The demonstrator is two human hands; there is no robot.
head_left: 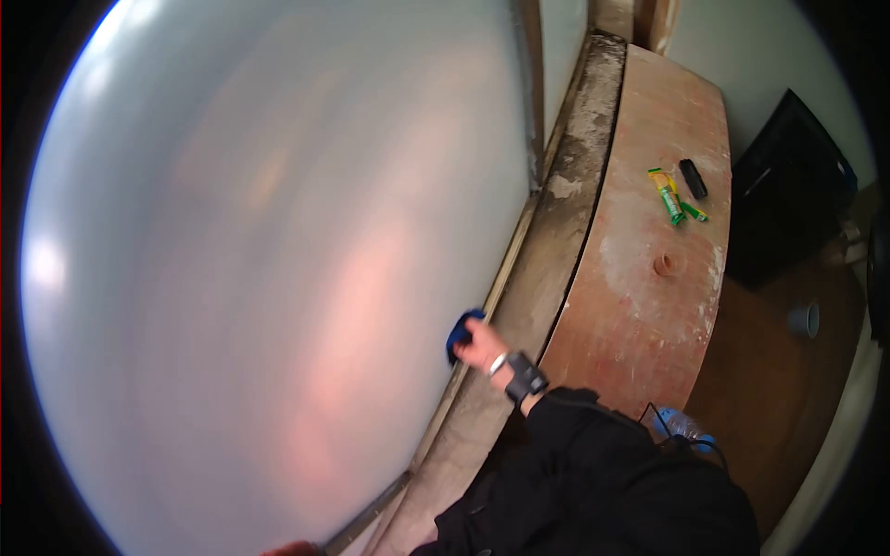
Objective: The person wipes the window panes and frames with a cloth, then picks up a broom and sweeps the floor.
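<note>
My right hand (484, 347) is closed on a dark blue cloth (460, 337) and presses it against the lower edge of a large frosted pane (278, 278), beside its narrow frame. On that wrist are a pale band and a black device. Only a small part of my left hand (292, 549) shows at the bottom edge of the view, by the lower end of the pane; its fingers cannot be made out.
A worn, rough sill (547, 232) runs along the pane. On the reddish board (640, 315) lie green-yellow wrappers (667, 196), a black object (692, 179) and a small brown cup (665, 265). Beyond are a black screen (788, 185), a pale cup (804, 320) and a plastic bottle (681, 427).
</note>
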